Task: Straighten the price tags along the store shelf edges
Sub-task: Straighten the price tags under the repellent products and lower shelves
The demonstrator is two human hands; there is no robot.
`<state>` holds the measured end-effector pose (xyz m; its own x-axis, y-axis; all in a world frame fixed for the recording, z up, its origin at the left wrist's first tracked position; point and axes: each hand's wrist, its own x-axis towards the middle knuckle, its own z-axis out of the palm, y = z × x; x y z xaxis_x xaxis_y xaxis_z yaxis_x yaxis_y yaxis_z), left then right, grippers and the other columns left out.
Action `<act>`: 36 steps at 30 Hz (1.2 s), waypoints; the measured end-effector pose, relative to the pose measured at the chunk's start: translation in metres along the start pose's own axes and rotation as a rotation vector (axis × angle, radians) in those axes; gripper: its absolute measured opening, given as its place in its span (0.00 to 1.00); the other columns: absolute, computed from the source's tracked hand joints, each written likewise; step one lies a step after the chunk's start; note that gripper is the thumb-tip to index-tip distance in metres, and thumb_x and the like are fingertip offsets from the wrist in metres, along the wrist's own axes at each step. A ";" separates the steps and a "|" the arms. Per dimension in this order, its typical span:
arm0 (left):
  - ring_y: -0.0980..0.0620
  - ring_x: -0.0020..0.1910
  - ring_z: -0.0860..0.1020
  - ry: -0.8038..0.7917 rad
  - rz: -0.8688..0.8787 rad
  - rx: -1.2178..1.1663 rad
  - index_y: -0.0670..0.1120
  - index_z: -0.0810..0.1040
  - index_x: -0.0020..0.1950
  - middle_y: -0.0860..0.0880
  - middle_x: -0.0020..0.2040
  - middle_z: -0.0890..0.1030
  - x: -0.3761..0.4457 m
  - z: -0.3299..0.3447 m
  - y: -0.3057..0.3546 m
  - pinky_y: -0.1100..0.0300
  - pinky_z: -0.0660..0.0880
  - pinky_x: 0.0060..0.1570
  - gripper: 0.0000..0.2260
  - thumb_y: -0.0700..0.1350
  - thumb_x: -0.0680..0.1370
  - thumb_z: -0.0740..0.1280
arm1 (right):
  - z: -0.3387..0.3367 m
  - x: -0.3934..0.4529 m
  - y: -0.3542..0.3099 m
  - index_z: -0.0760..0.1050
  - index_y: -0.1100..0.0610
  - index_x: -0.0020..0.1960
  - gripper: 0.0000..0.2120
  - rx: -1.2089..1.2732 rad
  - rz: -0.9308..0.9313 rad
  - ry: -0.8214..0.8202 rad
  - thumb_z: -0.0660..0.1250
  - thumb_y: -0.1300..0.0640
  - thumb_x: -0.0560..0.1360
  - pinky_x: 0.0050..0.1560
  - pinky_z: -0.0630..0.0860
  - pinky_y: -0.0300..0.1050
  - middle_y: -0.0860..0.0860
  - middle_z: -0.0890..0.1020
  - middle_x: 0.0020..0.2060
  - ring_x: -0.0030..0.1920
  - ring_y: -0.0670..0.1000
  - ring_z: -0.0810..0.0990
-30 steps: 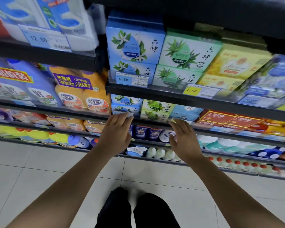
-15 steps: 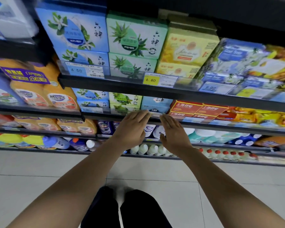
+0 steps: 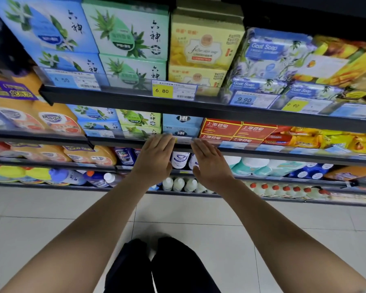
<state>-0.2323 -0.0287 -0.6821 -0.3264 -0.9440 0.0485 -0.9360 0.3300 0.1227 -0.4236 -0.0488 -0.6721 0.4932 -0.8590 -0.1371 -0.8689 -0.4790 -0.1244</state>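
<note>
Small yellow-and-white price tag (image 3: 183, 140) on the dark shelf edge (image 3: 262, 152): my left hand (image 3: 154, 159) and right hand (image 3: 209, 163) flank it, fingers straight, fingertips on the edge, gripping nothing.

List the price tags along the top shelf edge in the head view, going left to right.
Blue 4.50 tag → yellow 6.80 tag → blue 9.90 tag → yellow 9.90 tag → a blurred blue tag whose price cannot be read.
</note>
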 end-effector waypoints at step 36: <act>0.42 0.66 0.70 0.236 0.127 -0.051 0.44 0.71 0.70 0.45 0.68 0.73 -0.034 -0.246 0.195 0.44 0.66 0.66 0.23 0.50 0.76 0.67 | -0.221 -0.226 0.063 0.73 0.59 0.63 0.21 0.051 -0.002 0.505 0.68 0.59 0.71 0.59 0.72 0.56 0.57 0.77 0.59 0.60 0.60 0.74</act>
<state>-0.3716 0.0693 -0.4155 -0.3953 -0.8697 0.2956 -0.8799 0.4509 0.1500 -0.5986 0.0749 -0.4315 0.4024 -0.8441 0.3544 -0.8587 -0.4822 -0.1734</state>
